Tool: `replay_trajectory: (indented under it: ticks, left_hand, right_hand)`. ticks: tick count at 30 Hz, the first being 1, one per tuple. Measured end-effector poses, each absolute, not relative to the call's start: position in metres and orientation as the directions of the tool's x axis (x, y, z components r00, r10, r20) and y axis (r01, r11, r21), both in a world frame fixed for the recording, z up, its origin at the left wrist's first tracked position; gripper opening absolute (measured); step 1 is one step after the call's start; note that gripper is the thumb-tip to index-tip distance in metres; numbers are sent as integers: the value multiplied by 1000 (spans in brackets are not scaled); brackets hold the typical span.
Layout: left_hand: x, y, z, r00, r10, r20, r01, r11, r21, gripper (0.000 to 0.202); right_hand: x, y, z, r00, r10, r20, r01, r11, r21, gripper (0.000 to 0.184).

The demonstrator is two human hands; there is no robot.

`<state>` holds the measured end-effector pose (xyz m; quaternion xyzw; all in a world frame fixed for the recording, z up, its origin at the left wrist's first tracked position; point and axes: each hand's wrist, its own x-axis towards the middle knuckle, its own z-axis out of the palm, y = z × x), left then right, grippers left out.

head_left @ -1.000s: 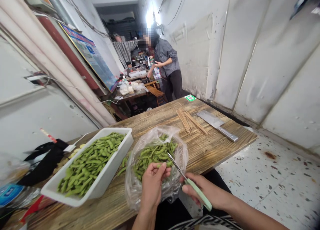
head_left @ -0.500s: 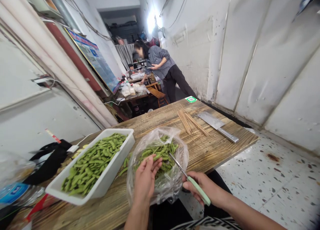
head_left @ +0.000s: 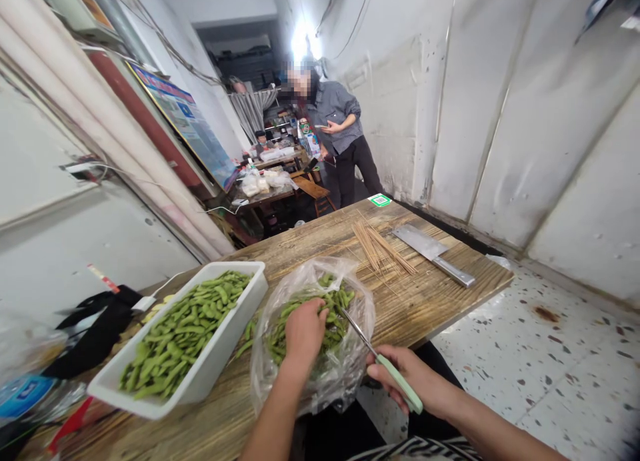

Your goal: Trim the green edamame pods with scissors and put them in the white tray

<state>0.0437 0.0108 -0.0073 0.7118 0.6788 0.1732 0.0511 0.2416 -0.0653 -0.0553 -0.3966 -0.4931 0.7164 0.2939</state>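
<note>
My left hand (head_left: 304, 327) is palm down over a clear plastic bag (head_left: 363, 374), its fingers bent in among the green edamame pods (head_left: 336, 299). The fingertips are partly hidden, so what they hold does not show. In my right hand (head_left: 407, 364), at the bag's right side, are scissors with pale green handles (head_left: 400, 382). Their metal blades point into the bag, the tips touching or close to the pods. Left of the bag stands a white plastic tub (head_left: 220, 364) filled with loose edamame pods (head_left: 185, 331).
Thin wooden skewers (head_left: 377, 244) and a metal cleaver (head_left: 423, 243) lie on the wooden table (head_left: 440, 311), with a green QR-code card (head_left: 380, 200) at its far corner. A plastic bottle (head_left: 25, 395) is at left. Beyond the table a person (head_left: 340, 107) stands holding a phone.
My left hand has turned from palm up, with a pod at its fingers, to palm down in the pods. The scissors have barely moved. The person behind has straightened up.
</note>
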Motion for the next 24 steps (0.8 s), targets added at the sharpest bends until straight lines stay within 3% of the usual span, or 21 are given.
replay_trajectory:
  ticks: [5, 8, 12, 19, 24]
  left_hand:
    - [33, 0, -5, 88, 952, 293, 806, -242, 541, 26]
    - [30, -12, 0, 163, 968, 190, 677, -250, 692, 27]
    - [35, -25, 3, 180, 983, 26, 521, -117, 845, 30]
    - [40, -32, -6, 107, 991, -78, 328, 39, 944, 33]
    - [39, -35, -10, 158, 966, -204, 177, 175, 968, 33]
  right_hand:
    - [246, -64, -42, -511, 821, -257, 31, -281, -959, 43]
    - [248, -63, -34, -543, 818, -192, 68, -185, -980, 42]
    - [248, -63, -27, -559, 811, -170, 121, -124, -985, 42]
    - [246, -63, -23, -556, 827, -84, 159, 6, -987, 38]
    - [242, -63, -29, -511, 840, -182, 156, -118, -981, 37]
